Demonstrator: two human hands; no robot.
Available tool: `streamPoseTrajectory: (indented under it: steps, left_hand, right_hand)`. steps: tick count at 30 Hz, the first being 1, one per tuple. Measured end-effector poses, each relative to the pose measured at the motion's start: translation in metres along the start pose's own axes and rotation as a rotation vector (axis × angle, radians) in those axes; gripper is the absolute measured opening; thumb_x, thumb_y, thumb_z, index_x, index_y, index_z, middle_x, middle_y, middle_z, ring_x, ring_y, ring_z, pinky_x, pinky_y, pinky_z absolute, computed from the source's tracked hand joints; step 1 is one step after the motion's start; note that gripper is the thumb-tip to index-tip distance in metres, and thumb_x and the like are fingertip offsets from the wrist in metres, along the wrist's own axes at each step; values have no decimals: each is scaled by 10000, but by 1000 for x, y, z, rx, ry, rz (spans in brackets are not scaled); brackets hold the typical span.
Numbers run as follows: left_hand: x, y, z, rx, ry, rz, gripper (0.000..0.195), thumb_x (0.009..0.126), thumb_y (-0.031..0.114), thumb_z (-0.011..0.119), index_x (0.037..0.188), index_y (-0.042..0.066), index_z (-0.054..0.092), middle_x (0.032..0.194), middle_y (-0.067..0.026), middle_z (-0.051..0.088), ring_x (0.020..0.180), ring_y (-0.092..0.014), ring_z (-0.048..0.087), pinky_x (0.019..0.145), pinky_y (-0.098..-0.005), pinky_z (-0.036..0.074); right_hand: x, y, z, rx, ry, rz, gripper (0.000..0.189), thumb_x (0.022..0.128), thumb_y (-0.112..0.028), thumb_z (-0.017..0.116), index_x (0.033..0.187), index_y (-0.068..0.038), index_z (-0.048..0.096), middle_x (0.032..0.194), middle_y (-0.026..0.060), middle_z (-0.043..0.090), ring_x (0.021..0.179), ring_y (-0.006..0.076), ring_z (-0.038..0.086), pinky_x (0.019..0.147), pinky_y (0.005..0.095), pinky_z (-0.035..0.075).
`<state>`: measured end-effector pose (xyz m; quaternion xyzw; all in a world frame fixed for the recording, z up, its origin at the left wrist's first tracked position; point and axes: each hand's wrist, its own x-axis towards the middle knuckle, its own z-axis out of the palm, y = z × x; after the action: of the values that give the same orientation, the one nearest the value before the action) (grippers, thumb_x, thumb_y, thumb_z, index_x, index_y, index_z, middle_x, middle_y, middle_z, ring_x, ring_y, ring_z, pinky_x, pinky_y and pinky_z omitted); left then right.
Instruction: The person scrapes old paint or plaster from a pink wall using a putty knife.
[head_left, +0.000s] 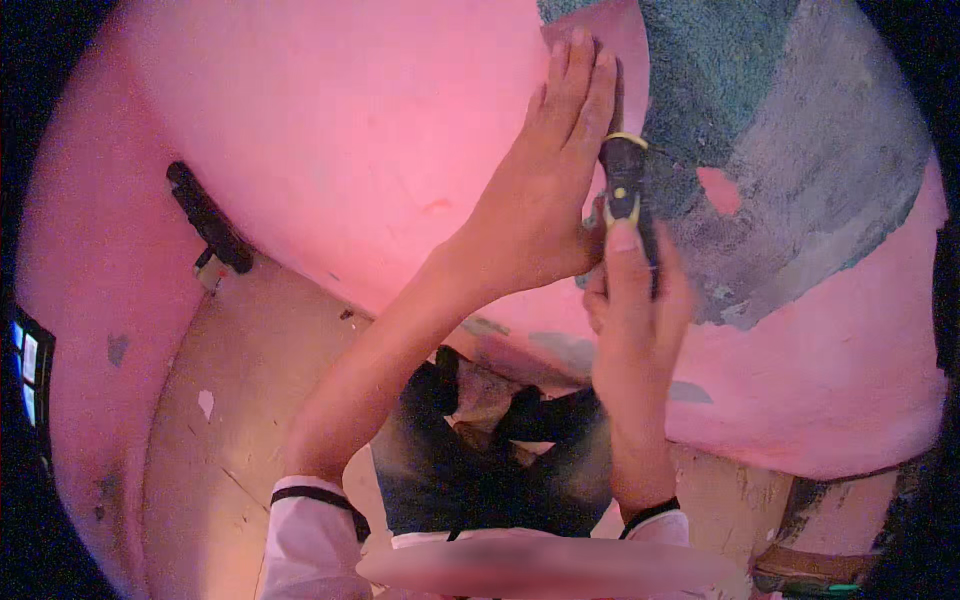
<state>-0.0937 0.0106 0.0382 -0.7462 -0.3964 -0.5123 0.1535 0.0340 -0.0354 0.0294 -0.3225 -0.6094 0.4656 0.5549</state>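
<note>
My left hand (559, 165) lies flat with its fingers stretched up over a pink painted wall (360, 135), beside the edge of a large patch of exposed grey-green plaster (720, 82). The fingertips rest on a darker pink area at the patch's left edge. Just right of it, my right hand (641, 292) is closed around a hand tool with a black handle and yellow trim (622, 176), thumb on its front. The tool points up along the boundary between pink coating and plaster; its working end is not clear to see.
Below the wall lies a tan floor (225, 360) with small flakes on it. A long black object (210, 217) is at the left wall's base. A window (30, 360) shows at the far left. Brown boards or a low object (817, 562) lie at the lower right. My dark-clad legs (495, 465) are below my hands.
</note>
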Motion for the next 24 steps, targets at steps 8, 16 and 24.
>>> streamPoseTrajectory:
  steps: [8,16,24]
  left_hand:
    - [-7,4,4,55,-56,18,996,588,50,693,1412,-53,143,1467,-285,120,1360,-464,127,1086,-548,183]
    - [7,-3,-4,48,-2,19,1005,591,91,711,1407,-56,145,1454,-315,118,1362,-470,96,1093,-553,151]
    - [7,-8,-13,58,33,38,1019,581,92,716,1410,-55,143,1458,-310,119,1369,-455,96,1093,-547,152]
  right_hand:
    - [-8,8,-8,58,-5,49,245,945,-283,487,990,-53,559,568,-62,373,448,17,314,402,194,215]
    - [8,3,6,-1,19,-64,253,939,-300,504,974,-58,567,585,-53,400,449,21,328,400,192,216]
    - [6,0,14,24,-3,-32,258,945,-306,498,996,-60,558,581,-57,397,457,16,323,405,191,221]
